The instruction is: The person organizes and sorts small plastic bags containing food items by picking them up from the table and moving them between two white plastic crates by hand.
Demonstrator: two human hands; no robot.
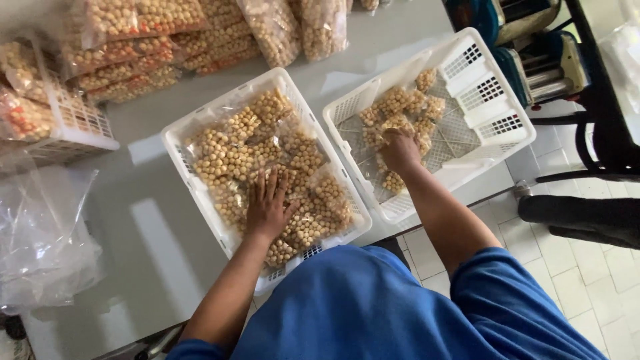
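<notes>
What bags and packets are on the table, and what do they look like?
Clear packets of yellow-tan balls: fill left basket, under left hand.
Few packets: right basket, right hand on them.
Stacked packets: table's far side.
Empty clear bags: left edge.

White perforated plastic crates (200, 127) hold glossy clear plastic bags (267, 147); the grey table (153, 240) looks smooth.

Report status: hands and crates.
Left hand flat on packets in full crate. Right hand grasping packet in sparse crate. No obstruction.
</notes>
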